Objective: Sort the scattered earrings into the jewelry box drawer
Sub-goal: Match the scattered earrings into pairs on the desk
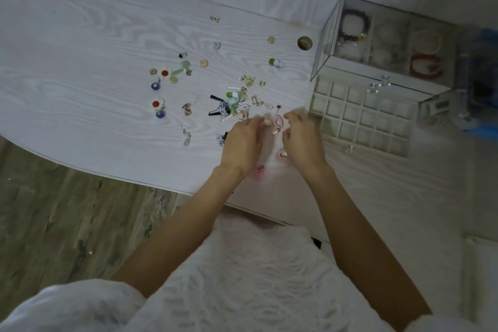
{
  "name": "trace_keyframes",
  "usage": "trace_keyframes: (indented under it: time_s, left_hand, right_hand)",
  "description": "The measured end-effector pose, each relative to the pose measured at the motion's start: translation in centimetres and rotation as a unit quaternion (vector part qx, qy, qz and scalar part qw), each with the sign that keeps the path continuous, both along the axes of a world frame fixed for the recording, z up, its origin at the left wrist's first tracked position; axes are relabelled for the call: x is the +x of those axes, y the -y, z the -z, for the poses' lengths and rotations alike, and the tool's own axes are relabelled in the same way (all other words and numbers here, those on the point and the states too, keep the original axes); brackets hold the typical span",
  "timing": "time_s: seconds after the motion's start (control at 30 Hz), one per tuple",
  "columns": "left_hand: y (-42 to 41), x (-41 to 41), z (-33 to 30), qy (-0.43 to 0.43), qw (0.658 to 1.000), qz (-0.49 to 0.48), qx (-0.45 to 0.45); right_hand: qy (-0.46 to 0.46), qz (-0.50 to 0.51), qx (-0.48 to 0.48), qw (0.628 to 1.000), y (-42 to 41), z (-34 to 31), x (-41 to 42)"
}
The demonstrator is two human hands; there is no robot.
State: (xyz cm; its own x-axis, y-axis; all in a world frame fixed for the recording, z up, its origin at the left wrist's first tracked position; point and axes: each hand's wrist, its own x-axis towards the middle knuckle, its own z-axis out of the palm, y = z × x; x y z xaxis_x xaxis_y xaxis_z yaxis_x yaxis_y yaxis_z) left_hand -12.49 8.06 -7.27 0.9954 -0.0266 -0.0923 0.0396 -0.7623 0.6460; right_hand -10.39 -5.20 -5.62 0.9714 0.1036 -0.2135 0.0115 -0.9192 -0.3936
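Several earrings (229, 105) lie scattered over the white table (94, 62): flower, gold, green and blue ones. My left hand (242, 143) and my right hand (303, 140) are close together near the table's front edge, both blurred. A pink earring (278, 122) lies between them, and my left fingertips pinch its left edge. My right hand's fingers hang loosely curled just right of it and hold nothing I can see. A second pink earring (283, 154) lies by my right palm. The jewelry box drawer (358, 116) stands pulled out to the right, its grid of small compartments showing.
The glass jewelry box (377, 43) behind the drawer holds bracelets and bangles. A round cable hole (304, 43) is in the table left of the box. A pink looped piece (260, 171) lies under my left wrist. Blue items (479, 83) sit right of the box.
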Motion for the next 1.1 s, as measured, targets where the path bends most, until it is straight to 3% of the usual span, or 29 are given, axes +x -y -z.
trace_keyframes:
  time_s: [0.5, 0.7, 0.9, 1.1]
  left_hand:
    - [0.3, 0.8, -0.4, -0.043, 0.999, 0.004, -0.005]
    - [-0.6, 0.5, 0.0, -0.022, 1.000, -0.008, 0.000]
    - [-0.4, 0.5, -0.7, -0.022, 0.998, 0.000, -0.058]
    - [-5.7, 1.2, -1.7, 0.037, 0.994, -0.037, -0.093]
  right_hand:
    - [-0.019, -0.010, 0.039, 0.999, -1.4, 0.5, -0.3]
    - [0.000, -0.004, 0.065, 0.998, -1.5, 0.8, -0.4]
    - [-0.009, 0.013, 0.105, 0.994, -1.1, -0.3, 0.6]
    - [0.051, -0.023, 0.085, 0.995, -1.6, -1.7, 7.2]
